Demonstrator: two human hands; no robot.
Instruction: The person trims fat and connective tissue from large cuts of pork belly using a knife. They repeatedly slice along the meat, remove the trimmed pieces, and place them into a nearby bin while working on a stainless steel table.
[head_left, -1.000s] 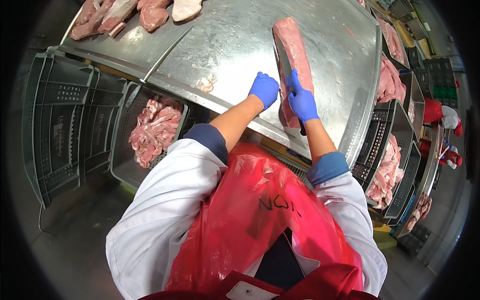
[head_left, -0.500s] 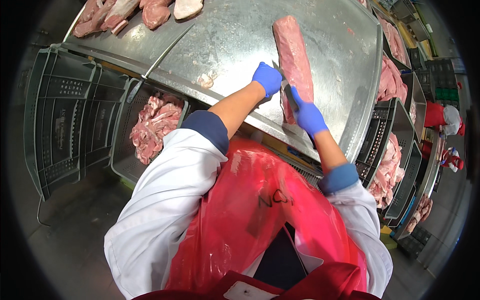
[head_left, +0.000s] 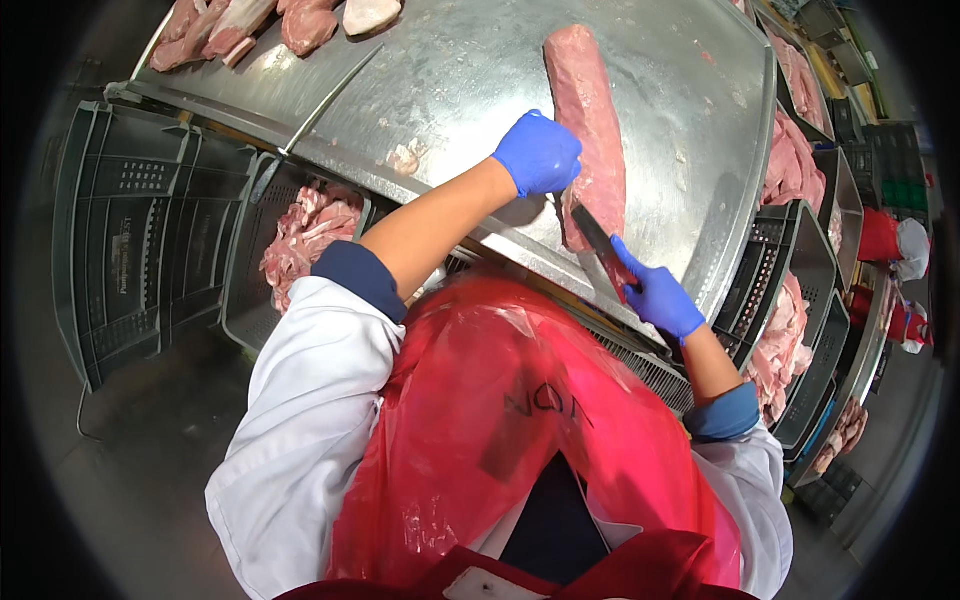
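A long pink meat loin (head_left: 588, 100) lies lengthwise on the steel table (head_left: 450, 110). My blue-gloved left hand (head_left: 536, 153) is closed against the loin's left edge; what its fingers pinch is hidden. My blue-gloved right hand (head_left: 660, 297), lower down at the table's near edge, grips a long dark-looking knife (head_left: 600, 235), its blade angled up to the loin's lower left part. A long thin metal rod (head_left: 330, 100) lies across the table's near edge to the left. Small pale scraps (head_left: 406, 158) are left of my left hand.
Raw meat pieces (head_left: 305, 25) lie at the table's back left. A crate of trimmings (head_left: 308, 235) stands below left, beside grey crates (head_left: 150, 240). More meat-filled crates (head_left: 780, 340) line the right. Two people in red and white (head_left: 895, 240) work at the far right.
My right hand and knife have moved down and right, toward me, exposing more of the loin. My left hand has shifted slightly up and right, closer against the loin.
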